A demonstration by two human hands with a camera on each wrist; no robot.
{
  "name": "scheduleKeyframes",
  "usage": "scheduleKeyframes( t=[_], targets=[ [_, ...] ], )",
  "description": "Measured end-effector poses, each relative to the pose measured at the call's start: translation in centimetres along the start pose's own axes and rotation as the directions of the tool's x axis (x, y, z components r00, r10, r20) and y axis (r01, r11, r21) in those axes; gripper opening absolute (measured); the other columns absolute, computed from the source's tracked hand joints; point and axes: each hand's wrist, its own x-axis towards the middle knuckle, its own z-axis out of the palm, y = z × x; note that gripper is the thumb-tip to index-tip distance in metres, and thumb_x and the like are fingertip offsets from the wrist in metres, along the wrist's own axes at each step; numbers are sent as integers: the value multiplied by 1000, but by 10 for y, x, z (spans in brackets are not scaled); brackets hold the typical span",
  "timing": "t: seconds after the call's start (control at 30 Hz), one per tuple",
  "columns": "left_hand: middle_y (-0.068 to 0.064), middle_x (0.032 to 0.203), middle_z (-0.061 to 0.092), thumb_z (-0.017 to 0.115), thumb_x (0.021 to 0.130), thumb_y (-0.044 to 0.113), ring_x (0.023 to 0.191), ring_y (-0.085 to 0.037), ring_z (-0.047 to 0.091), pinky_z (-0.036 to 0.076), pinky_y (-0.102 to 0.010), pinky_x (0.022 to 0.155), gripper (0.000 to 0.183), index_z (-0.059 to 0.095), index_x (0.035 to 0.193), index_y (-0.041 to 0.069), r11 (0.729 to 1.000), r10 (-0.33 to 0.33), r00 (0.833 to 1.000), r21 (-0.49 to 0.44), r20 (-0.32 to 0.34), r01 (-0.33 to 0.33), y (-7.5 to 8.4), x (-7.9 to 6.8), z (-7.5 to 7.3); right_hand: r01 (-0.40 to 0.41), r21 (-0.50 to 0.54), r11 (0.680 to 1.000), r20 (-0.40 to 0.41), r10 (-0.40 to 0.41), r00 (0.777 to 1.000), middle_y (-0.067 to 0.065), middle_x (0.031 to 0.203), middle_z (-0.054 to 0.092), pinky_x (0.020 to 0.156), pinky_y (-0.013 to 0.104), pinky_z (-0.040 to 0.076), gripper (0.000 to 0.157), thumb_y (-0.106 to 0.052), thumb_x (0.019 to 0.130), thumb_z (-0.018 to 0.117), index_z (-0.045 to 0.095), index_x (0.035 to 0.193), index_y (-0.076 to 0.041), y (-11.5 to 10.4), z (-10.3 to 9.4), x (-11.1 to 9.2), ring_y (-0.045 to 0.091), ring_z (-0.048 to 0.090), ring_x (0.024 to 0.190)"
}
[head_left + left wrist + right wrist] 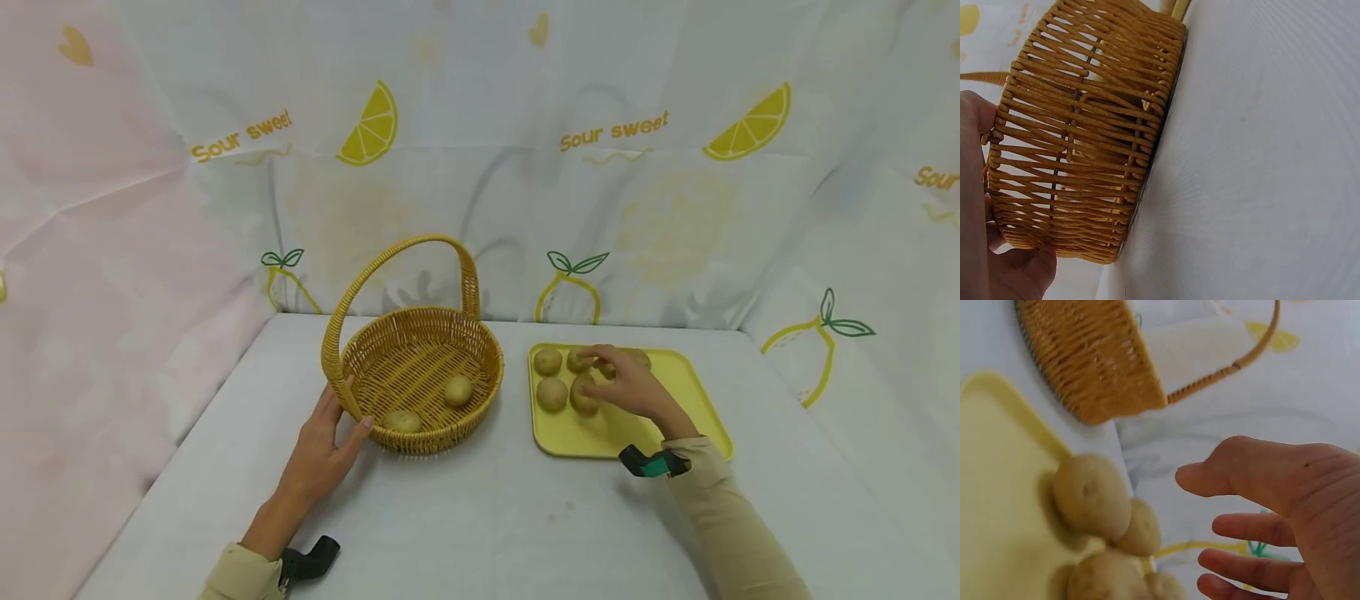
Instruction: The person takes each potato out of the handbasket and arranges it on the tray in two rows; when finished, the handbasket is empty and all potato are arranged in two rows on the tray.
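Observation:
A round wicker basket (457, 431) with a tall arched handle stands left of centre, holding two potatoes, one potato (458, 389) on the right and one potato (402, 422) near the front. My left hand (321, 450) grips its left side by the foot of the handle; in the left wrist view the thumb lies on the woven wall (1079, 144). Over a yellow tray (675, 400), my right hand (633, 387) hovers with fingers spread and loosely bent. Several potatoes (551, 394) sit on the tray's left and back part. The right wrist view shows a gap between hand (1310, 494) and potatoes (1092, 497).
A white cloth covers the table (480, 525). Behind and beside it hangs a fabric backdrop (465, 167) printed with lemons and lettering. The basket handle (405, 243) arches high above the basket.

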Motion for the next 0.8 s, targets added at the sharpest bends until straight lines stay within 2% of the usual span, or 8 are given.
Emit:
scheduleKeyframes(
  t=[0.17,0.33,0.6,0.8],
  targets=[
    [-18,170,18,65,104,23,151,-42,27,30,-64,114,72,30,162,-2,1000,11,1000,-1,-6,-11,0,0,0,59,-9,998,-18,-59,998,22,133,62,95,62,49,44,-9,92,78,64,133,2,-28,4,17,47,58,118],
    [-18,170,19,64,104,23,150,-42,27,30,-62,115,71,31,161,-1,1000,17,1000,3,-10,-17,1,-1,0,121,-9,993,-18,-121,992,17,129,66,92,59,52,37,-6,92,78,68,127,-2,-46,11,33,42,61,117],
    [-18,170,19,64,104,23,151,-42,26,29,-62,115,71,30,162,-2,1000,18,1000,0,-1,-18,3,0,0,161,16,987,5,-161,987,8,123,69,92,50,54,33,-9,93,76,70,125,-4,-60,27,54,30,64,114],
    [-18,170,17,64,105,23,151,-42,26,29,-63,115,73,26,165,4,1000,18,1000,-5,-2,-18,1,-1,0,192,23,981,55,-193,980,11,124,70,93,46,54,32,-8,94,76,70,126,-1,-69,39,70,34,65,113]
  ],
)
